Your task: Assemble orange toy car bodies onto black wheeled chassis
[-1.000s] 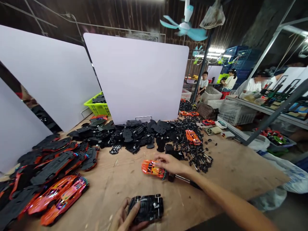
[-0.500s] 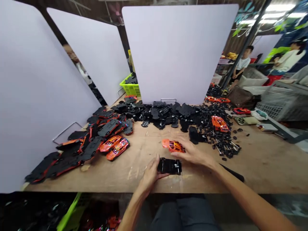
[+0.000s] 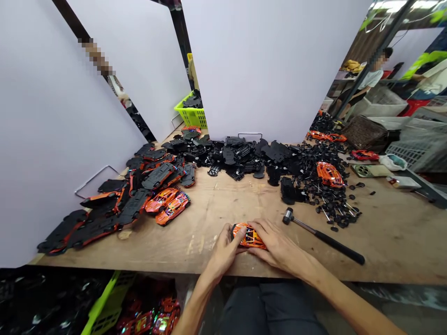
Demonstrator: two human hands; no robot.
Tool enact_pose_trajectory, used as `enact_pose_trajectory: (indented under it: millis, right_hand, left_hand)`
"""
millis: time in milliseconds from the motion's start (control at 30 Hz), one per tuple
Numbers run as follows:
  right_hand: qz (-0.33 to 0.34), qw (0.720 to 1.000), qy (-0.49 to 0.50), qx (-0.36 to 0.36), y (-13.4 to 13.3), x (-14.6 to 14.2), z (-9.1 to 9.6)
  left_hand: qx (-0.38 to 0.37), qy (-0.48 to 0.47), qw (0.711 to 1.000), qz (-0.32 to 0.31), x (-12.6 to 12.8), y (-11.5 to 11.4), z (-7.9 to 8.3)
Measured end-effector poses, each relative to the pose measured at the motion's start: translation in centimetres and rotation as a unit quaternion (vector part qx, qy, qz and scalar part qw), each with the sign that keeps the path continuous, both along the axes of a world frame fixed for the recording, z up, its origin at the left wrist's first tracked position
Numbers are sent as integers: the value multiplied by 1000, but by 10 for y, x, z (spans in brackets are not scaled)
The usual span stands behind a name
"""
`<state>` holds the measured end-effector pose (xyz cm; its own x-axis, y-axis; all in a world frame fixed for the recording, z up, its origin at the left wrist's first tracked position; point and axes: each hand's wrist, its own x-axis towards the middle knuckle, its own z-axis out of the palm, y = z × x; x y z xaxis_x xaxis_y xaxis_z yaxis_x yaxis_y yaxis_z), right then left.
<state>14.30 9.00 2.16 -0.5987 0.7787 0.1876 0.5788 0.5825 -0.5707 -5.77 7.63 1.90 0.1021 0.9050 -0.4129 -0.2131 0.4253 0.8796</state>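
Both of my hands meet at the table's front edge around an orange toy car body (image 3: 248,236) with a lattice-like painted pattern. My left hand (image 3: 222,255) grips its near left side, and my right hand (image 3: 277,245) presses over its right side. A black chassis may lie under the body, but the hands hide that. A mallet with a dark head (image 3: 316,235) lies just to the right of my right hand, apart from it. Beyond it spreads a heap of black wheels on axles (image 3: 330,200), with an orange car body (image 3: 330,174) on top.
Black chassis pieces (image 3: 237,156) lie along the back of the wooden table (image 3: 391,246), with more chassis and orange bodies (image 3: 167,207) at left. White panels (image 3: 265,60) stand behind. A lime basket (image 3: 190,111) holds parts; another (image 3: 108,302) sits below the front edge.
The black chassis and orange body, separate half a second ago, are now together between my hands. My view has tilted down and left since the earliest frame, and the mallet lies in full view.
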Motion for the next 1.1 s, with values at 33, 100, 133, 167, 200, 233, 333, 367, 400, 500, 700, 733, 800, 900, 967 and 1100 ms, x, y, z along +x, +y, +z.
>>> enact_pose_trajectory:
  millis: [33,100,133,167,200,233,333,367,400,500,700,733,800,900,967,1100]
  right_hand:
    - [5,1000,3,-2,1,0,1]
    - [12,1000,6,-3,1,0,1]
    - [10,1000,4,0,2,0,1]
    - [7,1000,-1,4,2,0,1]
    - [5,1000,-8,7,2,1,0]
    - [4,1000,-15,7,2,1,0]
    - [12,999,-31,-3,2,3,-4]
    - [11,999,-36,0,1,2,-7]
    - [5,999,-43,9,0,1,-11]
    - [-27,995,-77,55,-5,-6,-27]
    - [-31,994,-85,56,-4,-8,-12]
    - [-26,997,-66,36,-1,-4,-4]
    - [-51,998,7,-26,2,6,9]
    - [-135,961,194,-141,0,21,11]
    - [-156,928,278,-191,-8,28,2]
    - [-149,928,283,-190,-25,40,-15]
  left_hand:
    - [-3,1,1000,2,0,0,0]
    - [-7,-5,1000,2,0,0,-2]
    - [-6,-10,1000,-1,0,0,-2]
    - [-2,-16,1000,-5,0,0,-3]
    - [2,-21,1000,-11,-1,0,-4]
    - [4,-27,999,-16,-1,0,-5]
    - [-1,-34,999,-11,-1,-1,-6]
    - [-1,-26,1000,-4,0,-1,-7]
    - [0,-13,1000,4,0,-1,-7]
    - [11,35,999,18,4,0,-11]
    - [42,60,996,57,5,2,-16]
    - [44,51,996,63,3,2,-14]
    - [49,23,997,56,-1,3,-8]
    - [80,-10,997,-1,-5,4,2]
    - [122,2,991,-56,-4,5,7]
    - [208,114,958,-161,7,6,5]
